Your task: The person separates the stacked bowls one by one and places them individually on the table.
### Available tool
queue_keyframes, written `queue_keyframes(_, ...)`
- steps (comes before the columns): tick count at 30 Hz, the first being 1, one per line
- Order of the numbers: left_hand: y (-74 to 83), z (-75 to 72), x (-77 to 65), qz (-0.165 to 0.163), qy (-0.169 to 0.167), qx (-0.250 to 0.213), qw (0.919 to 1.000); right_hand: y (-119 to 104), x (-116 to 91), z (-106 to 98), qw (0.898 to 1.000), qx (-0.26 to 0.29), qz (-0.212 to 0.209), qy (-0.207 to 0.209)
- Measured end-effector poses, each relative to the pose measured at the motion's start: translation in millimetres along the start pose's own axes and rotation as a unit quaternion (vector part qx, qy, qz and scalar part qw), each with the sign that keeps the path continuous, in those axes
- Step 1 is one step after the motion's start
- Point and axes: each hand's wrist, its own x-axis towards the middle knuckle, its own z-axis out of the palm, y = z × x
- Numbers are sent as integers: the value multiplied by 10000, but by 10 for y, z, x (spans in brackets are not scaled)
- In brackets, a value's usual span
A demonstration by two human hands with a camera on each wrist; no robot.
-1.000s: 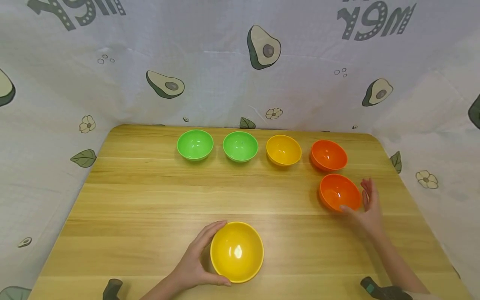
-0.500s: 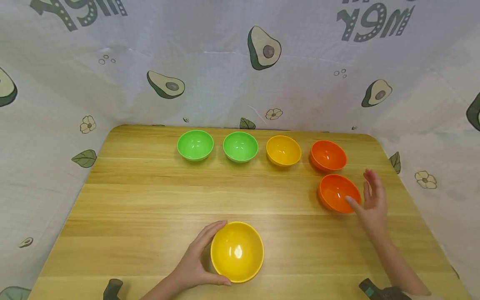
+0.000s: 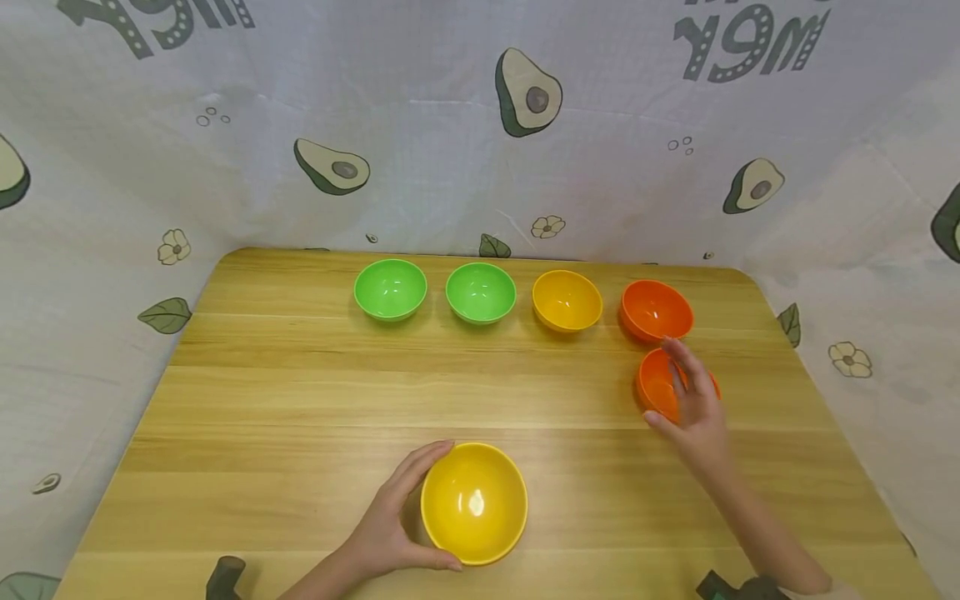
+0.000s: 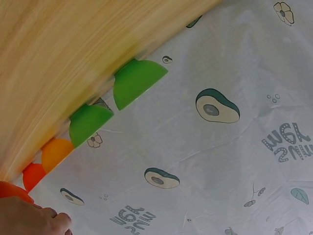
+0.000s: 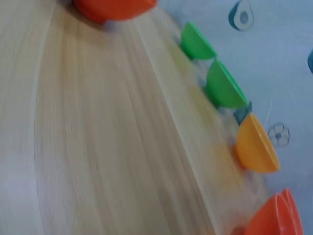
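Note:
A yellow bowl (image 3: 474, 504) stands upright at the front middle of the table. My left hand (image 3: 390, 521) holds it from the left, thumb at the near side and fingers round the far side. On the right, my right hand (image 3: 699, 421) is over the nearer orange bowl (image 3: 656, 385), thumb and fingers spread apart, hiding part of it. In the left wrist view the right hand (image 4: 32, 219) overlaps that orange bowl (image 4: 12, 190). An orange bowl (image 5: 115, 7) shows at the top of the right wrist view, where no fingers appear.
Along the back edge of the wooden table (image 3: 300, 400) stand two green bowls (image 3: 390, 290) (image 3: 481, 293), a smaller yellow bowl (image 3: 567, 301) and another orange bowl (image 3: 656, 310). Behind them hangs a white avocado-print cloth (image 3: 435, 167).
My right hand has moved left, from the right side of the nearer orange bowl to over it. My left hand and the yellow bowl it holds have stayed put.

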Motion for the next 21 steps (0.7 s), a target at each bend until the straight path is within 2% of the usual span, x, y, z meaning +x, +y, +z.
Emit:
queue_keyframes(6, 4, -5, 4, 29, 14, 8, 10000, -16, 62, 242, 9976, 61, -60, -691)
queue_keyframes(13, 14, -18, 12, 2, -38, -12, 10000, -42, 85, 524, 9875, -84, -59, -1574)
queue_keyframes(21, 27, -23, 10, -14, -98, -96, 9999, -45, 101, 734, 9793, -235, -208, -1999)
